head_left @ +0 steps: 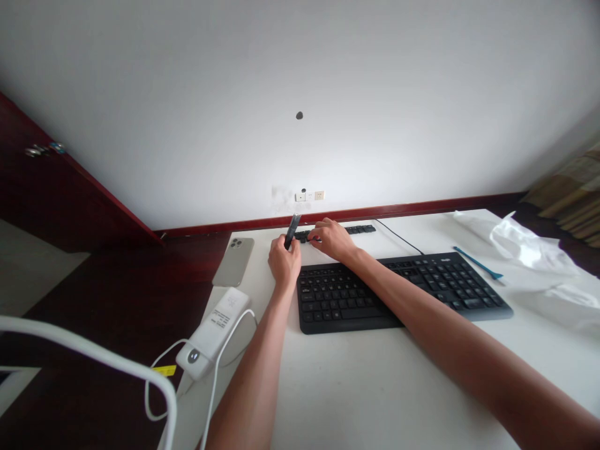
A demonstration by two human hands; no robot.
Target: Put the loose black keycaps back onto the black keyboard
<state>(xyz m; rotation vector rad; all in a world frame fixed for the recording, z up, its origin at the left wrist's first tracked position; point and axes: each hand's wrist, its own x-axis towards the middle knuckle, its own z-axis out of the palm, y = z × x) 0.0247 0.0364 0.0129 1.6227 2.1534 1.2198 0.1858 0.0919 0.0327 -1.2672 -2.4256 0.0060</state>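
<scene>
My left hand (284,261) is closed around a slim dark tool (292,230) that sticks up and tilts to the right, at the far edge of the white table (356,381). My right hand (332,239) lies just to its right, fingers curled down on a row of loose black keycaps (360,229) lined up behind the keyboard. The black keyboard (403,290) sits in front of both hands, with my right forearm crossing over its left part. What the right fingers pinch is hidden.
A phone (233,260) lies face down at the table's left edge. A white power bank (213,333) with white cables rests nearer me. A blue tool (477,262) and crumpled clear plastic (534,250) lie at the right. A wall with sockets (309,195) stands behind.
</scene>
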